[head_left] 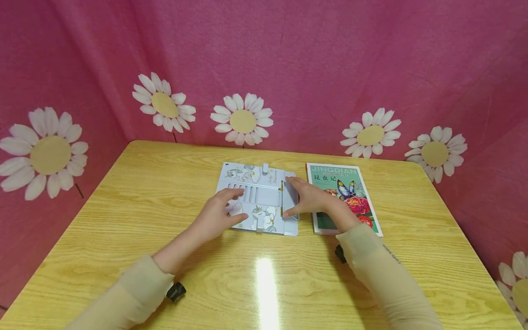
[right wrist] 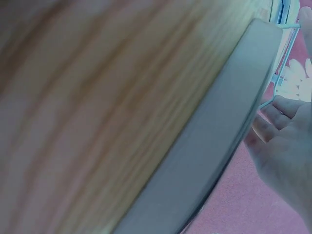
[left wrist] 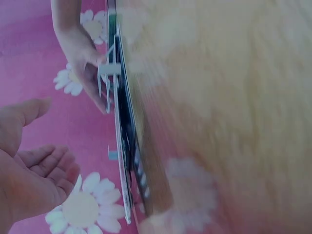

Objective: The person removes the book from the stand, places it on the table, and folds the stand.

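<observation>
A pale lilac book stand (head_left: 269, 197) with unicorn prints lies flat on the table, its small clips along the edges. At its right end a narrow flap (head_left: 290, 200) is tilted up. My right hand (head_left: 314, 198) grips this flap, thumb near one end and fingers near the other; the right wrist view shows the fingers (right wrist: 280, 114) against its edge. Over the stand's left part my left hand (head_left: 214, 214) hovers, fingers parted and holding nothing. In the left wrist view that hand (left wrist: 34, 183) is apart from the stand (left wrist: 118, 131).
Just right of the stand lies a thick book (head_left: 358, 205) with a green, illustrated cover, partly under my right forearm. Both rest on a wood-grain table (head_left: 165, 183). A pink curtain (head_left: 297, 82) with daisy prints surrounds the table's back and sides.
</observation>
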Action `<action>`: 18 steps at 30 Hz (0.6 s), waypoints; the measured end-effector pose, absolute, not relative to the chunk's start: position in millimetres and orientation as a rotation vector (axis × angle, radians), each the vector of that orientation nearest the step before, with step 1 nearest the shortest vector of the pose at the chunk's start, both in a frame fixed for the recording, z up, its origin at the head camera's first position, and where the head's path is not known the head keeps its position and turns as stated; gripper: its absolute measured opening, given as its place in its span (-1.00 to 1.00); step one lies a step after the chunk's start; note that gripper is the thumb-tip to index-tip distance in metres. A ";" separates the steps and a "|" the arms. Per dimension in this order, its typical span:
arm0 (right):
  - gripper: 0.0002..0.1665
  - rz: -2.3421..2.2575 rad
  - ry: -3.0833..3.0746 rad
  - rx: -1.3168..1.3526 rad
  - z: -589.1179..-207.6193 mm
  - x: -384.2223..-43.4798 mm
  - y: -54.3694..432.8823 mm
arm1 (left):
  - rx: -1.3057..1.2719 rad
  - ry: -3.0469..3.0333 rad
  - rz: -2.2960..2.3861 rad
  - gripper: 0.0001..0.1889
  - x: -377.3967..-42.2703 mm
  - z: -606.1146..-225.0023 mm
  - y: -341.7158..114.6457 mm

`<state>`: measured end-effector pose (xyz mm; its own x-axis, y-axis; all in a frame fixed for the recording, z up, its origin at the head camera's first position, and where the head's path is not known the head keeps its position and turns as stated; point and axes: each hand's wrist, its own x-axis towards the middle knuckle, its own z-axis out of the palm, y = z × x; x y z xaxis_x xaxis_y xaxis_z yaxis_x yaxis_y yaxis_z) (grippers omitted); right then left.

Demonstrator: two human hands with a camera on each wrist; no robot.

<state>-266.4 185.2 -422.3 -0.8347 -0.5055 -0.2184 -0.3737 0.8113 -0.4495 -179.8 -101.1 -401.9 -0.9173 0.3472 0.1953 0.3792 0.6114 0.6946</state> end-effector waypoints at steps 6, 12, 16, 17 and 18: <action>0.43 -0.502 2.681 -0.662 -421.4 -266.3 181.9 | -0.764 -2.774 -1.171 -0.34 -174.1 -404.1 -86.9; 0.42 -0.427 2.683 -0.638 -421.6 -267.0 178.5 | -0.867 -2.789 -1.126 -0.34 -175.5 -409.6 -78.4; 0.44 -0.416 2.686 -0.633 -421.5 -266.5 176.8 | -0.914 -2.806 -1.090 -0.35 -179.3 -413.9 -76.6; 0.44 -0.411 2.686 -0.629 -421.5 -266.4 176.5 | -0.925 -2.816 -1.081 -0.35 -180.2 -414.5 -76.2; 0.44 -0.407 2.687 -0.629 -421.4 -266.2 176.1 | -0.939 -2.826 -1.067 -0.35 -180.9 -414.9 -75.7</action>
<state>-266.2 176.1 -421.4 -0.8399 -0.4717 -0.2685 -0.3709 0.8600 -0.3505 -180.9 -75.7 -414.9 -0.8236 0.5375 0.1811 0.5231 0.5963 0.6089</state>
